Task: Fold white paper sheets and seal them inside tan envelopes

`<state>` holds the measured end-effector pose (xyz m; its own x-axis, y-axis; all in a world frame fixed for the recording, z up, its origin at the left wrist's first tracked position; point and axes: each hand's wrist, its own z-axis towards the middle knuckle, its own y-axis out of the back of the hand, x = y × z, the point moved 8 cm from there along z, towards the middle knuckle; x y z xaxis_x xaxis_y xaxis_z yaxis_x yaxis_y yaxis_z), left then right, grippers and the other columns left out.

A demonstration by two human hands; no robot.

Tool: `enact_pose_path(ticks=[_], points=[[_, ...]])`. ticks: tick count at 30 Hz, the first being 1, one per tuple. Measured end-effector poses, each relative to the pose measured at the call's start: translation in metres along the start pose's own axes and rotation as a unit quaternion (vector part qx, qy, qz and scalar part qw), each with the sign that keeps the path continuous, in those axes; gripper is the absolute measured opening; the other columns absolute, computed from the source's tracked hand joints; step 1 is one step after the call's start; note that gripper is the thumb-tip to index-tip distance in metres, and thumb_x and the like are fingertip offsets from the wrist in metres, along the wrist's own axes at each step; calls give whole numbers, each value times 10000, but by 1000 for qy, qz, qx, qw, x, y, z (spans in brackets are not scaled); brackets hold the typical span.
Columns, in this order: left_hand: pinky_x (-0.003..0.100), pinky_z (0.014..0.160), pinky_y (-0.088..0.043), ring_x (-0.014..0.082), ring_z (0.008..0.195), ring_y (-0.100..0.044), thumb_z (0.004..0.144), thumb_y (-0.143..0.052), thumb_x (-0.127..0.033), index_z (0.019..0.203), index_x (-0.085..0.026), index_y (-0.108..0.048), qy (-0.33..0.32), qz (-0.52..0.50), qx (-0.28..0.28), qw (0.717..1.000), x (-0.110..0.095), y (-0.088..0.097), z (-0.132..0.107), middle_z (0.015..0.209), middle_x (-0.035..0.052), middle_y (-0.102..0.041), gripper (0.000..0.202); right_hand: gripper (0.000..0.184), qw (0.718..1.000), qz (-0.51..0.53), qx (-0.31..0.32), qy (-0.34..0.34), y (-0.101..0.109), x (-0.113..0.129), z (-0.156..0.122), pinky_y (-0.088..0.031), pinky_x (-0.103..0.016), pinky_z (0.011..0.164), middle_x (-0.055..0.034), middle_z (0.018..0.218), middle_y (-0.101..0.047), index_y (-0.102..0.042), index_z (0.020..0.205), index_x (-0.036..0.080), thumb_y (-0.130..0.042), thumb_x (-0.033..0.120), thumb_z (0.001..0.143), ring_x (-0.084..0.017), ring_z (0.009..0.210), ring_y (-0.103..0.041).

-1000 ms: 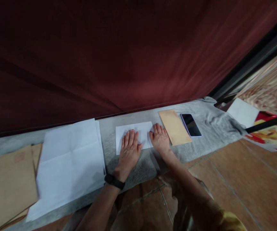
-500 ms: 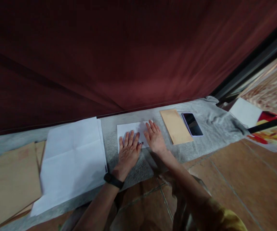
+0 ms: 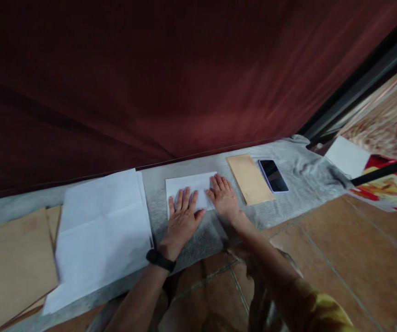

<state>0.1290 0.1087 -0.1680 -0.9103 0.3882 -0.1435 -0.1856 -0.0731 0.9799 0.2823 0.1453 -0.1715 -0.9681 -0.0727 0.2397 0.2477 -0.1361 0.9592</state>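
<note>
A folded sheet of white paper (image 3: pixel 203 181) lies on the grey cloth in front of me. My left hand (image 3: pixel 182 216) rests flat on its left and near part, fingers spread. On its right end lies my right hand (image 3: pixel 224 196), palm down with the fingers stretched out and hiding that edge. Both hands press on the paper without gripping it. Just right of my right hand is a tan envelope (image 3: pixel 250 179). To the left of my left hand lies a stack of larger white sheets (image 3: pixel 103 240) with crease lines.
Large brown envelopes (image 3: pixel 15 267) overlap at the far left. A phone (image 3: pixel 273 176) lies beyond the tan envelope. Grey cloth (image 3: pixel 309 175) covers the narrow surface, against a dark red curtain (image 3: pixel 184 92). Tiled floor (image 3: pixel 323 240) and a dark bar (image 3: pixel 388 168) are on the right.
My left thumb has moved outward, away from the fingers, and the hands have shifted slightly on the paper. Both stay flat. The whole view has shifted a little.
</note>
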Motion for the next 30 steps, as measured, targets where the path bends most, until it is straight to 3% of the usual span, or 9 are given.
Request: enact_pose_path(ticks=[4,9,15,17,19,22,26,30], points=[[633,1227,-158,349,1536,-238,983,-469,-528,1559,-207,-378,-5,-2,15,1000,1,1,0,1651,131,-305,665,537,998,13,-3,-56,15,-11,1,-364,-450,1119,-214,1494,-514,-492,1464,57,-432,355,1022,-338,1349,-481],[630,1229,-151,350,1541,-224,983,-470,-529,1553,-209,-389,-1,-8,20,1000,2,0,0,1655,127,-296,659,353,988,63,46,-136,25,-23,1,-473,-306,900,-152,1154,-674,-632,1263,145,-452,281,991,-240,1022,-663],[624,1234,-135,348,1543,-218,981,-474,-531,1553,-205,-387,-5,-15,17,1000,3,-1,0,1650,137,-309,664,279,963,156,81,-203,18,-39,1,-448,-270,732,-54,930,-721,-662,1158,198,-540,308,933,-199,868,-673],[621,1234,-138,348,1542,-221,980,-479,-531,1551,-204,-390,-11,-19,17,1000,3,0,0,1648,141,-315,664,204,947,223,77,-218,13,-45,2,-419,-255,665,-13,804,-691,-689,1031,206,-591,308,885,-178,783,-645],[622,1231,-150,351,1541,-223,976,-493,-520,1546,-203,-397,-15,-25,21,999,5,2,0,1647,142,-317,658,112,921,311,83,-218,8,-47,2,-376,-240,591,18,668,-616,-676,818,200,-626,300,830,-150,670,-586],[626,1225,-170,361,1539,-226,953,-555,-485,1545,-185,-392,-18,-37,23,999,9,8,3,1648,161,-306,684,198,864,443,112,-210,2,-44,1,-314,-232,489,52,534,-507,-612,665,197,-660,356,772,-111,512,-469],[638,1224,-147,370,1545,-198,909,-638,-429,1561,-203,-358,-48,-62,-14,997,8,24,6,1662,162,-272,745,299,754,607,123,-219,7,-42,-5,-286,-217,409,69,519,-529,-661,747,181,-778,444,663,-79,427,-403],[605,1230,-176,346,1545,-212,925,-606,-339,1553,-226,-366,-56,-98,-88,990,4,45,6,1669,141,-263,681,353,677,688,99,-241,16,-44,-13,-395,-192,423,55,590,-618,-680,832,180,-866,392,620,-75,447,-497]])
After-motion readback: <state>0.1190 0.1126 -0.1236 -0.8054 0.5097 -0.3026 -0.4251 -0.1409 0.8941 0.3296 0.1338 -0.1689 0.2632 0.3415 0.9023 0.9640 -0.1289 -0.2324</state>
